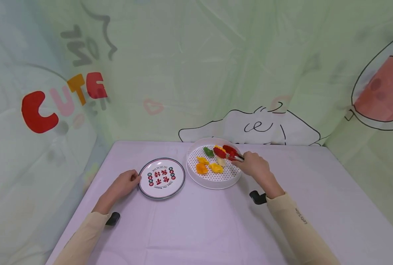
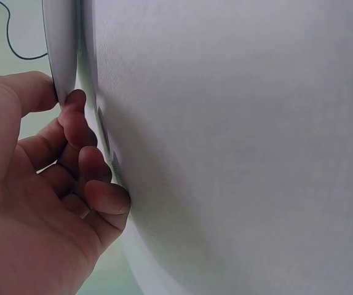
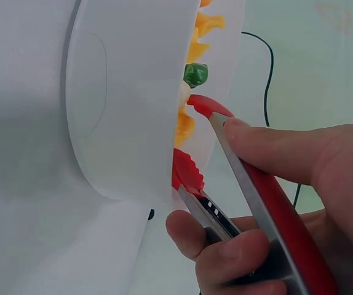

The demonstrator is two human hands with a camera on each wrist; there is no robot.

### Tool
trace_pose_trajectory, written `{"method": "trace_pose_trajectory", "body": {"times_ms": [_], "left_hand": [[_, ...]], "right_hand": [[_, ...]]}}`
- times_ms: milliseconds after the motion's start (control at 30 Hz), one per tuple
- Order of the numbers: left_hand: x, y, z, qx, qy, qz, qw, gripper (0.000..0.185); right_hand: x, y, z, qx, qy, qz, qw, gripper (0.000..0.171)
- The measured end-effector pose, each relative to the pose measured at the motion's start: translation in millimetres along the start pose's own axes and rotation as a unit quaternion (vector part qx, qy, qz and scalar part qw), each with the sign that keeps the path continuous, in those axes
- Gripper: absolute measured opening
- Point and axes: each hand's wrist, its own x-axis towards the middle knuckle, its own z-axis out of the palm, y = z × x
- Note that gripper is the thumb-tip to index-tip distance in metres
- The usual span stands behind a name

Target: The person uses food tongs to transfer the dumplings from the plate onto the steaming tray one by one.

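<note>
On the left of the table, my left hand (image 1: 125, 182) pinches the rim of a white plate (image 1: 180, 184) with red and green lettering. The left wrist view shows the plate's edge (image 2: 66, 43) between thumb and index finger. My right hand (image 1: 256, 167) grips metal tongs (image 3: 265, 203) with red scalloped tips, spread apart over a round white basket (image 1: 213, 184) with a perforated floor. A yellow dumpling-like piece (image 3: 184, 128) shows between the tips. Around it lie a green piece (image 1: 208, 151), a pale piece (image 1: 221, 162), an orange piece (image 1: 202, 169) and several yellow ones.
A pale lilac cloth covers the table (image 1: 189, 228). Right behind its back edge hangs a light green curtain (image 1: 196, 73) with printed drawings, and more curtain stands at both sides. Black wrist devices (image 1: 258, 197) sit by both sleeves.
</note>
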Motion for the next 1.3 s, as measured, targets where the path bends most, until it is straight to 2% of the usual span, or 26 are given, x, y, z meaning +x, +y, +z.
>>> {"method": "trace_pose_trajectory", "body": {"times_ms": [333, 467, 633, 833, 967, 1100, 1300], "left_hand": [[2.5, -3.2, 1.6, -0.004, 0.0, 0.0, 1.0, 0.018], [3.0, -4.5, 2.6, -0.003, 0.001, 0.004, 1.0, 0.018], [3.2, -5.1, 3.2, -0.005, 0.002, 0.004, 1.0, 0.018], [2.7, -3.8, 1.9, 0.0, 0.002, 0.003, 1.0, 0.018], [1.3, -0.6, 0.0, 0.0, 0.002, 0.004, 1.0, 0.018], [-0.1, 2.0, -1.4, 0.001, 0.001, 0.007, 1.0, 0.018], [-1.3, 2.7, -1.2, -0.001, 0.001, 0.012, 0.9999, 0.018]], "right_hand": [[-7.8, -2.0, 2.2, 0.025, -0.015, -0.013, 0.999, 0.081], [-19.6, -10.3, 3.0, 0.049, -0.014, -0.032, 0.998, 0.088], [-41.4, -26.2, 11.9, 0.091, 0.007, -0.073, 0.993, 0.092], [-74.6, -54.5, 44.2, 0.12, 0.039, -0.13, 0.983, 0.089], [-90.6, -70.5, 70.4, 0.13, 0.025, -0.154, 0.979, 0.085], [-94.5, -77.9, 94.5, 0.124, 0.004, -0.167, 0.978, 0.083], [-89.0, -81.0, 116.6, 0.089, 0.006, -0.167, 0.982, 0.088]]}}
